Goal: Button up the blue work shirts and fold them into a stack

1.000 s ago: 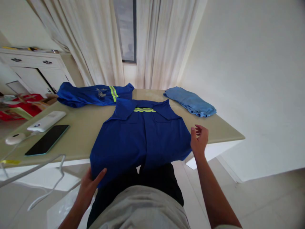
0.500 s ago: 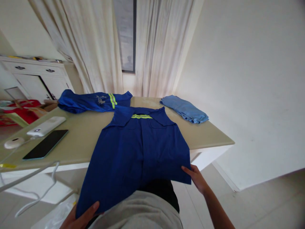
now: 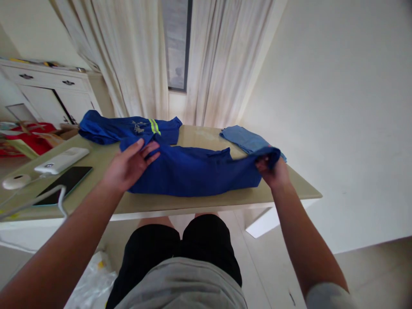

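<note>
A dark blue work jacket point(image 3: 189, 171) lies doubled over near the table's front edge, its lower part turned up and away from me. My left hand point(image 3: 130, 165) grips the left end of the raised edge, thumb uppermost. At the opposite end, my right hand point(image 3: 273, 169) has its fingers curled around the other corner, which it keeps lifted off the table. The jacket's collar and the reflective strip on its chest are covered by the turned-up cloth.
Behind the jacket lies another blue garment point(image 3: 128, 128) with a yellow-silver reflective band. Folded light blue cloth point(image 3: 243, 138) rests at the back right. A phone point(image 3: 69, 184), a white device point(image 3: 61, 160) and a white cable point(image 3: 61, 199) are on the left. A wall point(image 3: 337, 107) stands at right.
Both hands have moved forward and up from the table's front, carrying the jacket's lower edge over its upper part. The cloth that hung in front now lies folded on the table.
</note>
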The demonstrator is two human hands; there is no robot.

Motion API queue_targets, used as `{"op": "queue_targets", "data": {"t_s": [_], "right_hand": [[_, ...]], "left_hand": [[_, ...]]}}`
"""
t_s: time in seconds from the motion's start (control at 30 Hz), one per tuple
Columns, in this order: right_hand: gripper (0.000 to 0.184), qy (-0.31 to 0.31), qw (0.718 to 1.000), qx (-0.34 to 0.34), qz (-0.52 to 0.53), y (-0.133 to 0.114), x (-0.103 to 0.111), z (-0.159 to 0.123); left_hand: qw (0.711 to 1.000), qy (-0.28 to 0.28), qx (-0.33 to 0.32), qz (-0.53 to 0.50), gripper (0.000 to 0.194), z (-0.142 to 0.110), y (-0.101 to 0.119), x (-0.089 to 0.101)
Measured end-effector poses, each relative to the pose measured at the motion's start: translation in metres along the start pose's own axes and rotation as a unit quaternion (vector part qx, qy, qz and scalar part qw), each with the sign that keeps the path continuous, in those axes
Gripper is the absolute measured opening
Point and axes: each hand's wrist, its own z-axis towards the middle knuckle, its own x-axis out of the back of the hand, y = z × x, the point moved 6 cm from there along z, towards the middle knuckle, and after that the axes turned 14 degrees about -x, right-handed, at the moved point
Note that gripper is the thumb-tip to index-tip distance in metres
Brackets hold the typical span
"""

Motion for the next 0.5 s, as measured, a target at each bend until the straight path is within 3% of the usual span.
{"op": "queue_targets", "data": {"t_s": [0.03, 0.1, 0.17, 0.23, 0.3, 0.37, 0.43, 0.5], "right_hand": [[0.049, -0.004, 1.0, 0.001, -0.006, -0.007, -0.016, 0.025], [0.054, -0.007, 0.999, -0.01, -0.051, -0.005, -0.039, 0.06], [0.057, 0.011, 0.993, -0.015, -0.115, 0.011, -0.041, 0.073], [0.053, 0.053, 0.979, 0.005, -0.196, 0.034, -0.027, 0.066], [0.045, 0.084, 0.965, 0.018, -0.246, 0.06, -0.004, 0.049], [0.048, 0.098, 0.957, 0.015, -0.274, 0.083, 0.018, 0.031], [0.053, 0.103, 0.942, 0.007, -0.32, 0.1, 0.032, 0.018], [0.058, 0.113, 0.925, 0.0, -0.363, 0.11, 0.039, 0.012]], "left_hand": [[1.0, -0.01, 0.001, -0.017, 0.05, 0.029, -0.007, -0.01], [1.0, 0.009, 0.022, -0.007, 0.05, 0.065, -0.031, -0.008], [0.997, 0.028, 0.035, 0.069, 0.052, 0.071, -0.057, 0.015], [0.977, 0.027, 0.017, 0.209, 0.057, 0.055, -0.077, 0.054], [0.934, -0.008, -0.014, 0.357, 0.063, 0.025, -0.089, 0.089], [0.891, -0.049, 0.001, 0.452, 0.072, -0.009, -0.1, 0.115], [0.863, -0.066, 0.027, 0.5, 0.074, -0.034, -0.106, 0.128], [0.868, -0.057, 0.043, 0.491, 0.073, -0.045, -0.106, 0.127]]}}
